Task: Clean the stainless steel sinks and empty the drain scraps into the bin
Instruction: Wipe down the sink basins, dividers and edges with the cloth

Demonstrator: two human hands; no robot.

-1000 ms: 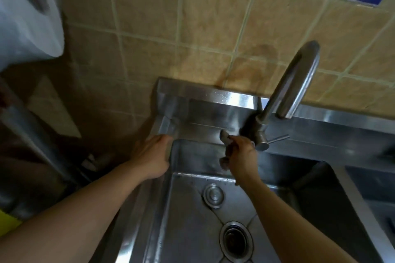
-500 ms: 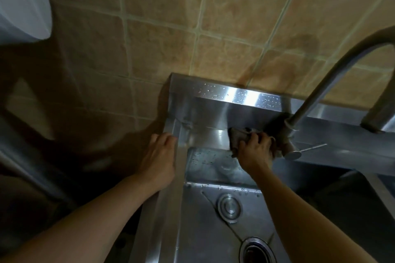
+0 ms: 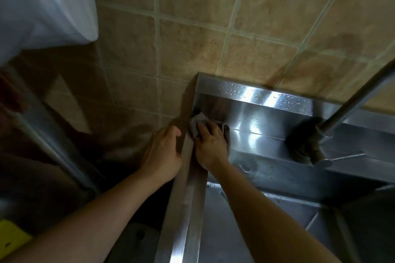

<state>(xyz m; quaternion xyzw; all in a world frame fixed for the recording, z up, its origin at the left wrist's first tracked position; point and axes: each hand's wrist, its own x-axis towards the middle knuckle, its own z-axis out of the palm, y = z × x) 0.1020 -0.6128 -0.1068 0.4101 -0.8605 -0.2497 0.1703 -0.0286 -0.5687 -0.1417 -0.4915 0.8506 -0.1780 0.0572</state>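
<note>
**A:** Where are the hands?

**B:** Both are at the back left corner of the stainless steel sink (image 3: 267,113). The right hand (image 3: 210,145) lies palm-down on a grey cloth (image 3: 195,125), fingers spread flat over it and pressing it against the steel where the rear ledge meets the upright splashback. The cloth pokes out past the fingertips and along the right side of the hand.

**A:** And the left?

**B:** The left hand (image 3: 161,153) rests on the sink's outer left edge, just beside the right one — fingers curled over the rim (image 3: 188,188), holding nothing else.

**A:** What else is nearby?

**B:** A curved metal faucet (image 3: 350,104) rises at the right, its base on the ledge well apart from the cloth. Water droplets speckle the top of the splashback. The basin (image 3: 245,230) drops away below the right forearm (the drain is out of view). Behind it all is a tan tiled wall (image 3: 192,38), and a white plastic bag (image 3: 42,2) hangs at upper left — blurred.
</note>
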